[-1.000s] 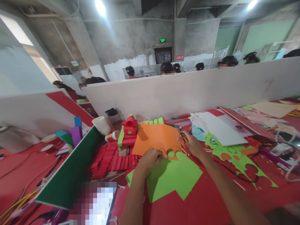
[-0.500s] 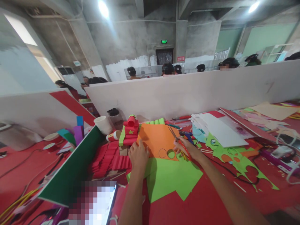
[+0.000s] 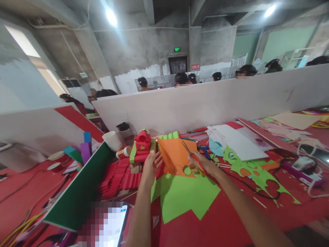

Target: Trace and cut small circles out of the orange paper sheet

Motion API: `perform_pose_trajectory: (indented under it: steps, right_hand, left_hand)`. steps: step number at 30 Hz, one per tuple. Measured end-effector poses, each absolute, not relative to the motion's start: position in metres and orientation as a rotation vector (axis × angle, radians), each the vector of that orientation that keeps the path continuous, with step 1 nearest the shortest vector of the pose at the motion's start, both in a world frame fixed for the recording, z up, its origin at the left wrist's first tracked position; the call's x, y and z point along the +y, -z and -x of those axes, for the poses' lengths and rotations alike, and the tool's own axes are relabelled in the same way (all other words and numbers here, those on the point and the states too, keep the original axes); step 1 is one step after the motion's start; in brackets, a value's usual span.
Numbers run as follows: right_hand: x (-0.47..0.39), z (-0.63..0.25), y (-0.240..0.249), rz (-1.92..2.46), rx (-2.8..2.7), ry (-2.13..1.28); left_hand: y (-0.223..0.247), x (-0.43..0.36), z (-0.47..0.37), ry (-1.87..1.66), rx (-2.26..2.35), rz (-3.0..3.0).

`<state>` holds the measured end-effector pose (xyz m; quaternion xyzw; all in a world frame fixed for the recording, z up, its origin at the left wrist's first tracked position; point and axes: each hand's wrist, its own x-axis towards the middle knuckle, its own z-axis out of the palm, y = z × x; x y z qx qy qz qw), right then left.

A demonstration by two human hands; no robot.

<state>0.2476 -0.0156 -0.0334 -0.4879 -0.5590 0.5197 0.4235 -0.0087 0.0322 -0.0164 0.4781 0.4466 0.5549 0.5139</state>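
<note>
Lying nearest, flat lime-green paper sheets (image 3: 187, 200), probably backing; | left hand (image 3: 151, 165), fingers half-curled, near the raised left edge of an orange rectangular paper sheet (image 3: 177, 151), perhaps steadying; pinch cannot be told; | right hand (image 3: 207, 165) gripping red-and-yellow-handled metal scissors (image 3: 187, 149), leaving blades free over orange; | red stacked-paper model (image 3: 142, 147) beyond-left, perhaps placed clear of blades

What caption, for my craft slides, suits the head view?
Right hand holding scissors over an orange sheet, left hand alongside.
</note>
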Motion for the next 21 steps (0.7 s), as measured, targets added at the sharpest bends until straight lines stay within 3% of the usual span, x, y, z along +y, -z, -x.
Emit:
perform_pose_trajectory:
  steps: [5,15,21]
  right_hand:
    - [-0.015,-0.247,0.036,1.228,-1.350,-1.357]
    - [-0.015,-0.248,0.037,1.198,-1.298,-1.365]
    - [-0.014,-0.248,0.040,1.193,-1.315,-1.365]
  left_hand:
    - [0.010,0.016,-0.007,-1.015,0.917,-1.120]
    - [0.012,-0.004,-0.019,-0.707,0.885,-1.445]
    - [0.029,-0.006,-0.038,-0.814,1.086,-1.513]
